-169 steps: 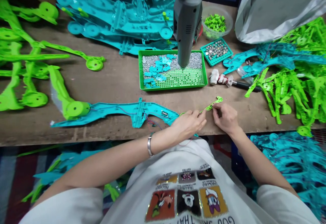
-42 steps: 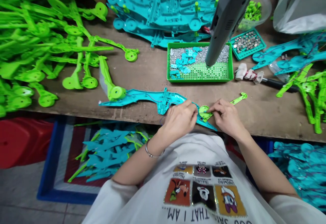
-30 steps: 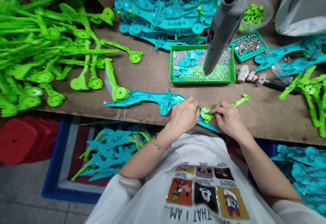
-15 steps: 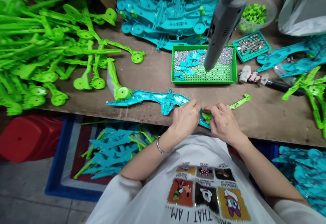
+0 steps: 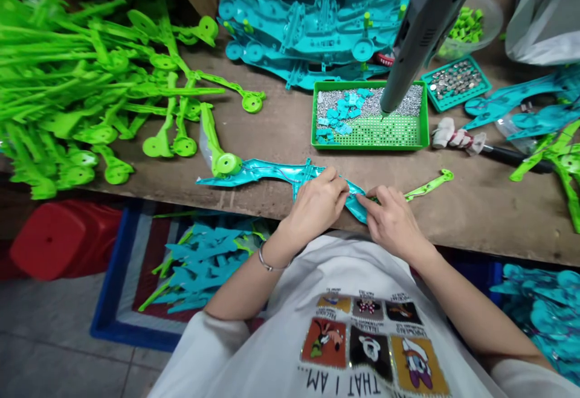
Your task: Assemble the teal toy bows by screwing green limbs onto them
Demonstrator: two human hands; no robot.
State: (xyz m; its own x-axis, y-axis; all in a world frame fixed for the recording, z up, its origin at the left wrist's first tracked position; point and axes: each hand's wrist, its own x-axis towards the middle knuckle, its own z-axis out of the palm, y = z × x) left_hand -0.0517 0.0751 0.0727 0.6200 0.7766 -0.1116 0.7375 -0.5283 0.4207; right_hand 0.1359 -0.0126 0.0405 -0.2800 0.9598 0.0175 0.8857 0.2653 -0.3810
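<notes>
A long turquoise plastic frame part (image 5: 272, 171) lies along the table's front edge, with thin wires running in it. My left hand (image 5: 316, 202) rests over its right half, thumb and fingers pinched together; what they hold is hidden. Close by on the right, my right hand (image 5: 393, 220) is closed with its index fingertip pressed at the frame's right end. From under the right hand a slim green plastic arm (image 5: 430, 185) sticks out to the upper right; its round end is covered. A green part with a disc (image 5: 226, 163) sits on the frame's left end.
A green tray (image 5: 369, 146) holds screws and small turquoise pieces. Above it hangs a grey electric screwdriver (image 5: 417, 35). A turquoise tray (image 5: 457, 84) of metal discs and a cloth-wrapped black-handled tool (image 5: 493, 151) are right. Green parts (image 5: 67, 90) pile up left; turquoise frames (image 5: 312, 29) stack behind.
Over the last second my right hand has moved left across the green arm's round end, which showed before. Earlier, both hands were at the green arm farther along. The view has shifted left.
</notes>
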